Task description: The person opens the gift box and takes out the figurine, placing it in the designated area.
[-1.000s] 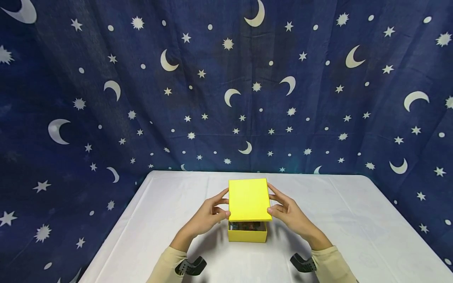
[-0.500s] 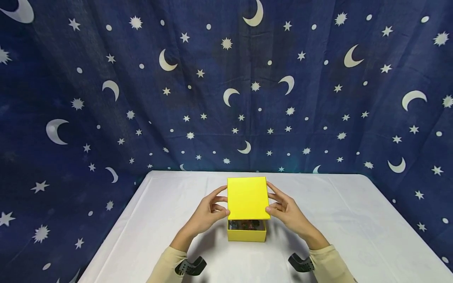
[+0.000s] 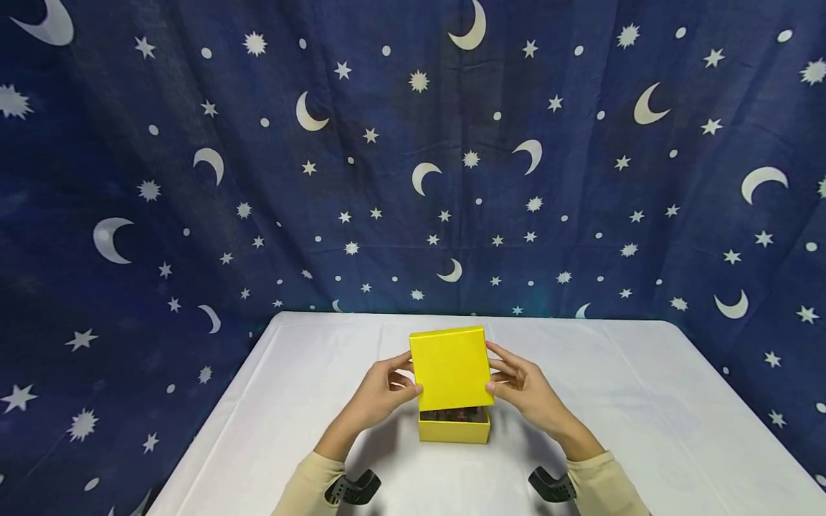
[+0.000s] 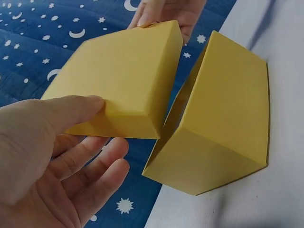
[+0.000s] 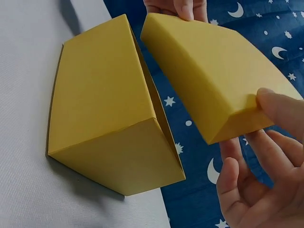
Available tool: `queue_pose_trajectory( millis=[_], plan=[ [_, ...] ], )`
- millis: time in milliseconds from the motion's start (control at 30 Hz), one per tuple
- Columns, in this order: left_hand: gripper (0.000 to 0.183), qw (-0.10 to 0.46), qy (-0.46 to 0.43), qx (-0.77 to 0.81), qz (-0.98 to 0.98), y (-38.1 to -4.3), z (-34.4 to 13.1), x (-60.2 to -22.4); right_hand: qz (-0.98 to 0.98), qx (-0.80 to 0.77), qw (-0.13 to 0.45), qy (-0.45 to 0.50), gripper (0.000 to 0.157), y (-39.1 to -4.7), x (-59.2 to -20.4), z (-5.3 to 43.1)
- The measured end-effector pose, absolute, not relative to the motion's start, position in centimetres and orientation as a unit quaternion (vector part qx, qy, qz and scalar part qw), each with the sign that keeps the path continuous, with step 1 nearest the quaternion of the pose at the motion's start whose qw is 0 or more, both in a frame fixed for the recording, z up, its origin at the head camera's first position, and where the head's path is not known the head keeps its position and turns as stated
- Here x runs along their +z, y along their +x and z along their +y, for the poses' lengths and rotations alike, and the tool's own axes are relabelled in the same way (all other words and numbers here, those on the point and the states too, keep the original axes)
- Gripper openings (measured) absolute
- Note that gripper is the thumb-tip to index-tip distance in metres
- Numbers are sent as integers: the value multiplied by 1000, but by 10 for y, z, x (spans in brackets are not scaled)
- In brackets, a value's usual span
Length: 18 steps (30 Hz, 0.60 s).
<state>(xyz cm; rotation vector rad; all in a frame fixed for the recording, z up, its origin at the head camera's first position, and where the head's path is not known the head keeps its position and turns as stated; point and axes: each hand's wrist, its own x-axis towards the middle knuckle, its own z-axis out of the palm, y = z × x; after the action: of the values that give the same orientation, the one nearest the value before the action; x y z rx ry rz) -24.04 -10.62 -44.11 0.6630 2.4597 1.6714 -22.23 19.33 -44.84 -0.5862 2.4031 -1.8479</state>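
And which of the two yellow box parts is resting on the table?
The deeper base stands on the white table; the lid is held above it by the left hand and right hand.

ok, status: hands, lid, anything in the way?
Left hand and right hand gripping lid at opposite sides. Lid tilted, above open yellow box. No obstruction seen between them.

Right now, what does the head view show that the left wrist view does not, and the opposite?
Only the head view: beige sleeves and black wrist devices. Only the left wrist view: the left side wall of the yellow box. Both: the left hand and the right hand holding the tilted yellow lid, the white table and the starry curtain.
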Motion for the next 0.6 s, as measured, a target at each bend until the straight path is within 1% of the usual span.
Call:
queue_pose_trajectory(
  millis=[167, 300, 433, 600],
  plan=[
    [53, 29, 218, 543, 810, -239, -105, -440, 779, -595, 19, -199, 61, -222, -449, 193],
    [45, 16, 228, 543, 808, -239, -105, -440, 781, -591, -5, -203, 54, -222, -450, 192],
    [41, 29, 233, 562, 793, -240, -106, -439, 781, -591, -29, -200, 49, -223, -451, 191],
    [40, 50, 215, 605, 765, -241, -107, -438, 770, -605, -44, -197, 48, -223, -449, 190]
  ],
)
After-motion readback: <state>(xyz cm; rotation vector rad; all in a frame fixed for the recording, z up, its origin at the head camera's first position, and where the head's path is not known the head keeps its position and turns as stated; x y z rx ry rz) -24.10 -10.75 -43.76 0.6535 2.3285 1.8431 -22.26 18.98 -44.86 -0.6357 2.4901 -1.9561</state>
